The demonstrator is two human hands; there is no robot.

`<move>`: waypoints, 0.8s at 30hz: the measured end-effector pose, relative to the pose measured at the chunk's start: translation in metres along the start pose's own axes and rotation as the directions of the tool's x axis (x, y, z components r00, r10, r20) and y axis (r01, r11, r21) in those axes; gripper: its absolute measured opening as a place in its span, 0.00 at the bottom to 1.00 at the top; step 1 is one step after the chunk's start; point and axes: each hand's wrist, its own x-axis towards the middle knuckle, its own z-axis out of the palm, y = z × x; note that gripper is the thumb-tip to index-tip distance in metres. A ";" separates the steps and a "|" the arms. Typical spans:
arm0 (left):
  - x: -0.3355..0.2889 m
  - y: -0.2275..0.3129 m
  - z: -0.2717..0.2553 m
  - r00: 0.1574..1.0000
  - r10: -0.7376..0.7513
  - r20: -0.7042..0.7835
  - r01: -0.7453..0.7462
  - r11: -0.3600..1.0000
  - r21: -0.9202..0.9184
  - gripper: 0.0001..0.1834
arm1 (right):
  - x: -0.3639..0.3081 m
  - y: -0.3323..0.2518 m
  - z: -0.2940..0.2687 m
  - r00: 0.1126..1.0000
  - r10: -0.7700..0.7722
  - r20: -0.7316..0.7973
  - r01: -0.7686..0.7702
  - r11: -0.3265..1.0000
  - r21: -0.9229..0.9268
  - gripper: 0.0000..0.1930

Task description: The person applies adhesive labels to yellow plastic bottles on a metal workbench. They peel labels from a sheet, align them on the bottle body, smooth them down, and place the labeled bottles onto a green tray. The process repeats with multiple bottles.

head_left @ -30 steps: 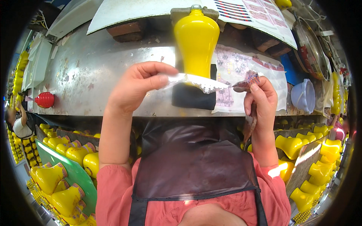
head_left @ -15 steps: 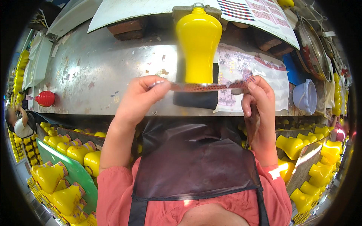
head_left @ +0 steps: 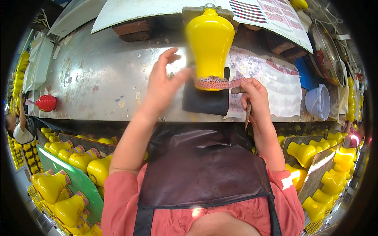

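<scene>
A yellow vase (head_left: 210, 41) lies on its side, its neck toward the far support and its wide foot toward me. A patterned decal strip (head_left: 213, 83) lies against the vase near its foot. Its loose right end is pinched in my right hand (head_left: 254, 96), which also holds a thin brown flat tool (head_left: 247, 115) whose kind I cannot make out. My left hand (head_left: 163, 84) is open beside the vase's left side, fingers apart and slightly blurred, holding nothing. A black pad (head_left: 204, 103) lies under the foot end.
Decal sheets (head_left: 281, 94) lie right of the vase, with a lavender bucket (head_left: 318, 101) beyond. A red ribbed container (head_left: 46, 103) stands at left. A white board (head_left: 153, 10) rests on bricks (head_left: 134, 30) at the back. Yellow vases (head_left: 100, 170) fill racks on both sides; another person (head_left: 23, 131) is far left.
The strip, earlier stretched between both hands before the vase's foot, now lies against the vase. My left hand has let go and opened; my right hand has moved left, keeping the strip's end.
</scene>
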 end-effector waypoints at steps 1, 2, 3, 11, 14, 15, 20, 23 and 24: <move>-0.002 0.003 0.006 0.991 0.130 0.030 -0.132 0.987 0.091 0.37 | 0.002 0.000 0.001 1.000 0.004 -0.010 -0.004 1.000 -0.001 0.06; -0.002 0.005 0.016 0.985 0.170 0.042 -0.173 0.980 0.099 0.41 | 0.004 -0.001 0.003 0.999 -0.022 -0.038 0.018 0.993 -0.115 0.07; -0.003 0.006 0.023 0.988 0.146 0.043 -0.148 0.987 0.065 0.41 | 0.006 -0.002 0.005 0.996 -0.056 -0.073 0.039 0.975 -0.217 0.09; -0.008 -0.001 0.040 0.991 0.131 -0.001 -0.131 0.990 -0.050 0.38 | -0.009 -0.038 0.037 0.837 -0.509 0.201 0.469 0.478 -0.743 0.39; -0.010 -0.006 0.043 0.993 0.119 -0.013 -0.120 0.991 -0.064 0.37 | -0.001 -0.042 0.054 0.778 -0.573 0.258 0.537 0.393 -0.746 0.44; -0.011 -0.007 0.043 0.993 0.118 -0.017 -0.119 0.990 -0.073 0.37 | 0.004 -0.042 0.058 0.808 -0.555 0.200 0.495 0.455 -0.740 0.45; -0.010 -0.014 0.041 0.993 0.115 0.023 -0.112 0.990 -0.090 0.38 | 0.014 -0.045 0.047 0.966 -0.245 0.082 0.252 0.820 -0.514 0.37; -0.008 -0.017 0.041 0.992 0.116 0.041 -0.110 0.986 -0.123 0.38 | 0.007 -0.043 0.047 0.968 -0.232 0.096 0.248 0.824 -0.510 0.41; -0.007 -0.018 0.042 0.992 0.122 0.039 -0.115 0.984 -0.138 0.38 | 0.005 -0.041 0.050 0.968 -0.233 0.092 0.246 0.812 -0.529 0.41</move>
